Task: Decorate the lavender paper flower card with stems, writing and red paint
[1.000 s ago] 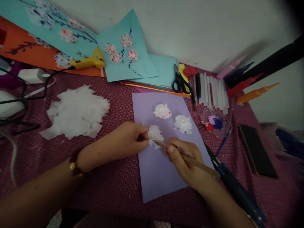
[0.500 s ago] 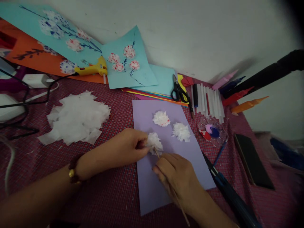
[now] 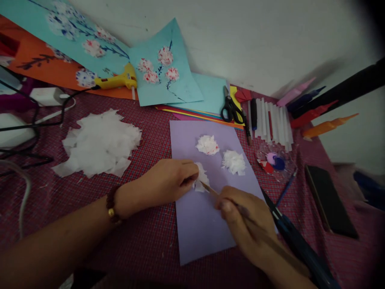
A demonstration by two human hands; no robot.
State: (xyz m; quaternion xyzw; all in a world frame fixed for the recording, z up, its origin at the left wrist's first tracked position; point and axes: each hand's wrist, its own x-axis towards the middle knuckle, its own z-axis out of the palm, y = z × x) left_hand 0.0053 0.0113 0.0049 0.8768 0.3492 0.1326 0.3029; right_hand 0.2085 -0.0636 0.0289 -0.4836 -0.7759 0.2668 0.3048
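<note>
A sheet of lilac paper (image 3: pixel 207 237) carries three white tissue-paper puffs. My left hand (image 3: pixel 173 180), wearing a beaded bracelet (image 3: pixel 111 204), has its fingers pinched together at the left edge of the nearest puff (image 3: pixel 202 176) and partly covers it. Closed around a thin wooden stick (image 3: pixel 210 190) is my right hand (image 3: pixel 249 220); the stick's pointed tip touches that same puff. Farther up the sheet sit a puff with red specks (image 3: pixel 207 144) and a plain white puff (image 3: pixel 234 162). Left of the sheet lies a pile of tissue-paper squares (image 3: pixel 100 144).
A yellow glue gun (image 3: pixel 118 81) and black scissors (image 3: pixel 230 107) lie behind. Glue sticks (image 3: pixel 273 122), a plastic palette with paint (image 3: pixel 275 160), a blue paintbrush (image 3: pixel 285 188) and a phone (image 3: pixel 329 202) are at right. Finished flower cards (image 3: pixel 167 80) lean on the wall. Cables run at left.
My right hand has moved right and tilted the stick lower, its tip still at the puff. My left hand has shifted slightly right, covering more of the puff. The view has shifted a little.
</note>
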